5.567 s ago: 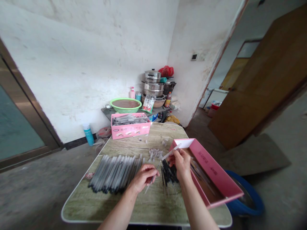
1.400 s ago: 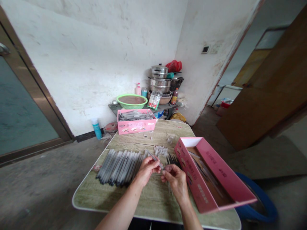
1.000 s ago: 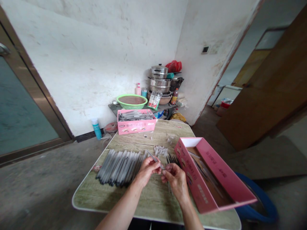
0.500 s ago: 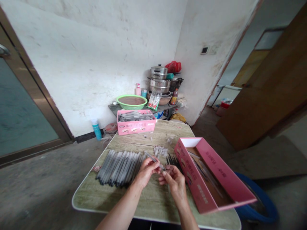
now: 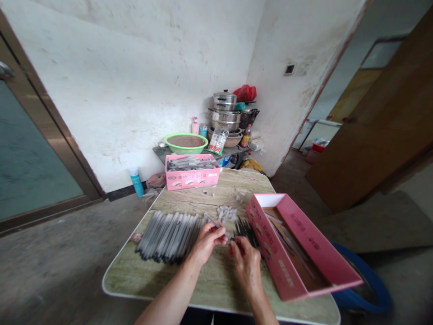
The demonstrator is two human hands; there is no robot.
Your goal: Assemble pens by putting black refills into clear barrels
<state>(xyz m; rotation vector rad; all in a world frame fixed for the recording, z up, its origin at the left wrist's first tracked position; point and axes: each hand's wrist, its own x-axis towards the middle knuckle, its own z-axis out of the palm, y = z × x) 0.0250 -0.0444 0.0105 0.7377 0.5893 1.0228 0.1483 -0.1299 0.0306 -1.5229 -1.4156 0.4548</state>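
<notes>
Starting on the left, I make out a wood-patterned table [image 5: 216, 289] with rounded corners, and along its left edge a tight row of grey, pen-like tubes [image 5: 169, 234], their dark ends facing the near edge. Beyond them, at the far left corner, sits a pink box [image 5: 191, 180] filled with similar tubes. Just right of the row, above the middle of the table, the left hand [image 5: 208, 239] holds one slim tube [image 5: 213, 220] pinched between thumb and fingers, slanting from far left to near right. I judge this tube light, stiff and rather slick, hard plastic that could roll in the fingers or crack if bent; its middle looks the best place to hold, with a light pinch at the tip. Beyond the hands lies a scatter of small whitish pieces [image 5: 226, 213]. Next comes the right hand [image 5: 246, 259], its fingertips drawn narrow and pinched on the tube's near, darker end; the finer detail there is too small for me to tell. Just past its knuckles lies a bundle of thin black rods [image 5: 244, 228], beside an open pink box [image 5: 275, 257] slanting along the right edge, with a few loose sticks inside.
</notes>
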